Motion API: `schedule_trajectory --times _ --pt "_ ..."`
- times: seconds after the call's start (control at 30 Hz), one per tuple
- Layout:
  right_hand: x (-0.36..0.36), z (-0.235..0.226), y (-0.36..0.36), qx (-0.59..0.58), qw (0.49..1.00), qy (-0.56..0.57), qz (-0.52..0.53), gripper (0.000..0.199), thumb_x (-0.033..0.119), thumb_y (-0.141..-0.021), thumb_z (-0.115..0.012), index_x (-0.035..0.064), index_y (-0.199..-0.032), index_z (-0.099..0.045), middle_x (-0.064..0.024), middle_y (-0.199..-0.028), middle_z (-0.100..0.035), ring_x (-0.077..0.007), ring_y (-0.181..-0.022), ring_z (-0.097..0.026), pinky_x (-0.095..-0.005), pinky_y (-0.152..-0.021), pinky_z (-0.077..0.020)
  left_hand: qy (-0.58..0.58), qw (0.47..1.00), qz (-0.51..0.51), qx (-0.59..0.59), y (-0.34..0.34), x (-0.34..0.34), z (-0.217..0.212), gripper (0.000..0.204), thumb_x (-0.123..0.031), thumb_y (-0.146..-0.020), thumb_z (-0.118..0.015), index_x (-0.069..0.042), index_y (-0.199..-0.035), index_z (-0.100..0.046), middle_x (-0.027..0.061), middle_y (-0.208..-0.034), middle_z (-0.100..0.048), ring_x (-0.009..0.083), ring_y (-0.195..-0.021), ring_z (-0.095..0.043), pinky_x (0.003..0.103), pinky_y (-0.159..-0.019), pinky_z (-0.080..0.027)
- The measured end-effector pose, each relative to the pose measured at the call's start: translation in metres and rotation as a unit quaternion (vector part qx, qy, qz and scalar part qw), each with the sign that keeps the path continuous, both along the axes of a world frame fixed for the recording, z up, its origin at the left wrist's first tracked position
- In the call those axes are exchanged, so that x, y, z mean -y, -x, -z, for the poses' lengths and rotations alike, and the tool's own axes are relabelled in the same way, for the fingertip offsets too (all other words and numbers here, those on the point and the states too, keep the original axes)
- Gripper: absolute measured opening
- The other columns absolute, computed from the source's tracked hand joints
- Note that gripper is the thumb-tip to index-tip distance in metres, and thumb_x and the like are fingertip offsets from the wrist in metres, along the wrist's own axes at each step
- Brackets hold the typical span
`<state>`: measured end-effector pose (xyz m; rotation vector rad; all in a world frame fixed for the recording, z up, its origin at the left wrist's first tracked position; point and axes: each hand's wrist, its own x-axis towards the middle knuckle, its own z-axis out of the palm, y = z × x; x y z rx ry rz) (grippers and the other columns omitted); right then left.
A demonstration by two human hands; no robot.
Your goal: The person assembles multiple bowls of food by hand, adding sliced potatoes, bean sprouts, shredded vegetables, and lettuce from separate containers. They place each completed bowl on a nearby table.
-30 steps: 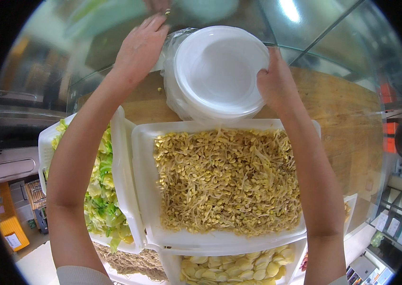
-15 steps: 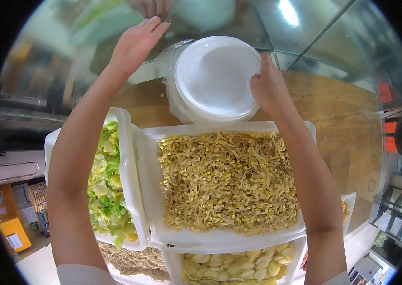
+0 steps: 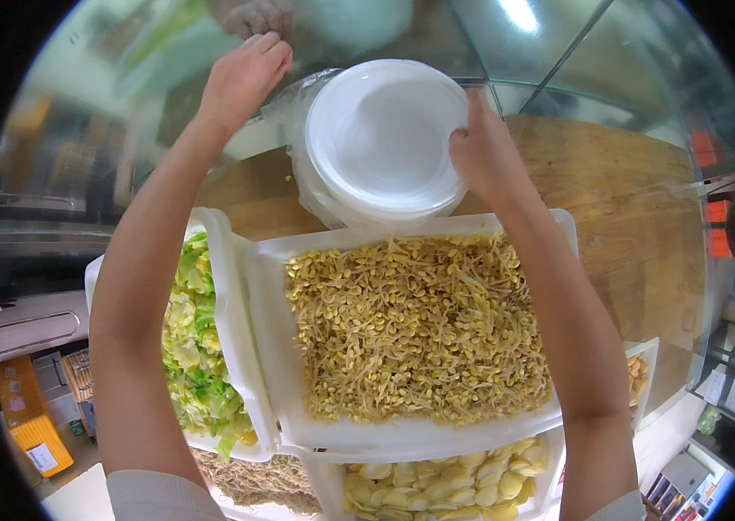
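A stack of round white bowls (image 3: 389, 139), its lower part wrapped in clear plastic (image 3: 298, 169), stands beyond the food trays. My right hand (image 3: 487, 149) grips the stack's right rim with thumb and fingers. Up and to the left, close to the glass panel (image 3: 341, 35), is my left hand (image 3: 246, 78), apart from the bowls. Its fingers are curled together, and I cannot make out what, if anything, is in them. Nearer to me, under my forearms, a white tray (image 3: 265, 347) holds bean sprouts (image 3: 419, 326).
Left of the sprouts is a tray of chopped cabbage (image 3: 198, 347). Closer in lie brown shredded strands (image 3: 259, 479) and pale yellow slices (image 3: 450, 482). A wooden counter (image 3: 636, 234) runs to the right. Glass panels close off the far side.
My left hand has shifted slightly left, its fingers now more curled; a small pale bit showed at its fingertips before. The bowls and my right hand sit slightly further left in view.
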<state>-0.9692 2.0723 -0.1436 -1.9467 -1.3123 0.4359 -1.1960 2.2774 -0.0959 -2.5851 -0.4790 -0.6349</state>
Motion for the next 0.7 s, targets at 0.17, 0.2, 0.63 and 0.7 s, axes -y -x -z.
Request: schedule_trajectory --times 0.17,0.2,0.63,0.7 --pt "0.01 -0.027 -0.005 0.003 0.999 0.039 0.023 0.036 0.005 -0.08 -0.046 -0.0003 -0.115 -0.042 -0.0236 -0.111 -0.057 -0.0418 -0.102 -0.056 -0.0488 -0.087 -0.0451 0.352 0.906 -0.168 -0.161 0.036 0.074 -0.012 0.011 -0.009 -0.08 -0.058 -0.006 -0.089 -0.053 0.0137 -0.086 -0.054 0.0323 -0.079 -0.054 0.036 -0.068 -0.046" --pt "0.011 -0.036 -0.002 0.002 0.999 0.044 0.023 0.036 0.005 -0.08 -0.046 0.0001 -0.116 -0.042 -0.0232 -0.112 -0.056 -0.0415 -0.102 -0.056 -0.0487 -0.087 -0.0452 0.399 0.893 -0.123 -0.166 0.05 0.091 -0.01 0.011 -0.01 -0.079 -0.059 -0.006 -0.088 -0.054 0.0141 -0.084 -0.055 0.0326 -0.079 -0.055 0.037 -0.069 -0.046" --pt "0.045 -0.094 -0.027 0.09 0.996 -0.002 0.005 0.039 0.009 -0.079 -0.053 -0.0011 -0.117 -0.05 -0.0226 -0.114 -0.053 -0.038 -0.106 -0.053 -0.0457 -0.091 -0.0441 0.316 0.946 -0.051 -0.058 0.031 0.162 -0.059 0.023 -0.011 -0.074 -0.059 -0.006 -0.096 -0.062 0.0142 -0.096 -0.061 0.0306 -0.1 -0.055 0.041 -0.075 -0.049" --pt "0.061 -0.096 -0.054 0.11 0.993 -0.027 0.029 0.041 0.014 -0.079 -0.057 -0.0009 -0.118 -0.051 -0.0214 -0.113 -0.055 -0.0353 -0.11 -0.05 -0.0447 -0.095 -0.0409 0.396 0.91 -0.122 -0.018 0.001 0.165 -0.057 0.015 -0.016 -0.086 -0.053 -0.005 -0.091 -0.063 0.013 -0.082 -0.062 0.0277 -0.079 -0.058 0.036 -0.066 -0.047"
